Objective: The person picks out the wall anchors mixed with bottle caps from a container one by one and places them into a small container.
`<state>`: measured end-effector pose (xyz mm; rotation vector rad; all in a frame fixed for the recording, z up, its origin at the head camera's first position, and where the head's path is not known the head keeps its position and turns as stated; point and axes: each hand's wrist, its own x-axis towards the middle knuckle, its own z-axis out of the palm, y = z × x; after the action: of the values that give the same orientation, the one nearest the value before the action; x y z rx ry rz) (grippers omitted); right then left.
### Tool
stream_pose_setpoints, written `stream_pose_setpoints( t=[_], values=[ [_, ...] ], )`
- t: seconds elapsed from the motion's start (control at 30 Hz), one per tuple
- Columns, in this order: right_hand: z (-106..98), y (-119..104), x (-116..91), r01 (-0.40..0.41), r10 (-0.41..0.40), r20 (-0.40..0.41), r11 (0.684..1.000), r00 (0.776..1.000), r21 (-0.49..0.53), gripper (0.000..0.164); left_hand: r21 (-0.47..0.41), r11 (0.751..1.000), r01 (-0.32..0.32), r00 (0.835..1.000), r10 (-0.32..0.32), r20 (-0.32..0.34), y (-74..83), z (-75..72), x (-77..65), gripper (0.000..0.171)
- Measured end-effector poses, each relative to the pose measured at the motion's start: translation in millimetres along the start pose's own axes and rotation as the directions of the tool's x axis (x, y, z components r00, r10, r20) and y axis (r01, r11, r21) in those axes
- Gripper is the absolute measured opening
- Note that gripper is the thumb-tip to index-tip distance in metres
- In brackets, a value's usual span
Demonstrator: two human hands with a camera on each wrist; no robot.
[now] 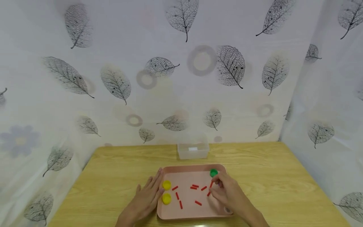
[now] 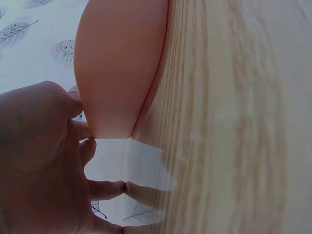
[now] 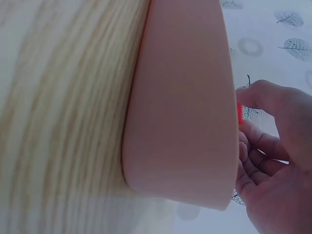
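Note:
A pink tray (image 1: 187,215) lies on the table with several short red sticks (image 1: 198,203) scattered in it. Two round yellow caps (image 1: 166,198) are at its left side, and a round green cap (image 1: 214,172) is in the far right corner. My right hand (image 1: 228,192), over the tray's right part, pinches one red stick (image 3: 240,113) between thumb and finger. With fairly straight fingers, my left hand (image 1: 146,198) rests against the tray's left edge; the left wrist view shows it at the tray's outer wall (image 2: 119,68). Part of the tray's right side is hidden by my right hand.
Behind the tray, a clear plastic box (image 1: 193,154) with a white label stands near the back edge of the wooden table (image 1: 122,170). Leaf-patterned white sheets (image 1: 193,101) hang behind the table and at both sides.

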<state>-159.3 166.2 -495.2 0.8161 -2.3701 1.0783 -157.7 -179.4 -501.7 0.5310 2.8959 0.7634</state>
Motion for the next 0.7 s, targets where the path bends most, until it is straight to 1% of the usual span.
stream_pose_setpoints(
  t=[0.13, 0.23, 0.43, 0.7],
  values=[
    [-2.0, 3.8, 7.1, 0.009, -0.008, -0.026, 0.999, 1.000, 0.034, 0.037, 0.006, 1.000, 0.001, 1.000, -0.001, 0.005, 0.6, 0.2, -0.4, 0.062],
    [-6.4, 4.8, 14.2, 0.009, -0.009, -0.038, 1.000, 0.999, 0.016, 0.038, 0.013, 1.000, -0.002, 1.000, 0.002, 0.007, 1.0, 0.0, -0.9, 0.062],
    [-14.2, 9.3, 29.9, -0.012, 0.010, -0.067, 1.000, 0.998, -0.023, 0.029, 0.024, 1.000, -0.010, 1.000, 0.009, 0.004, 2.2, -0.2, -0.6, 0.063],
    [-15.8, 15.8, 52.5, -0.007, 0.004, -0.110, 1.000, 0.994, -0.029, 0.027, 0.028, 1.000, -0.001, 1.000, 0.001, 0.004, 2.1, -1.0, -0.8, 0.063]
  ],
)
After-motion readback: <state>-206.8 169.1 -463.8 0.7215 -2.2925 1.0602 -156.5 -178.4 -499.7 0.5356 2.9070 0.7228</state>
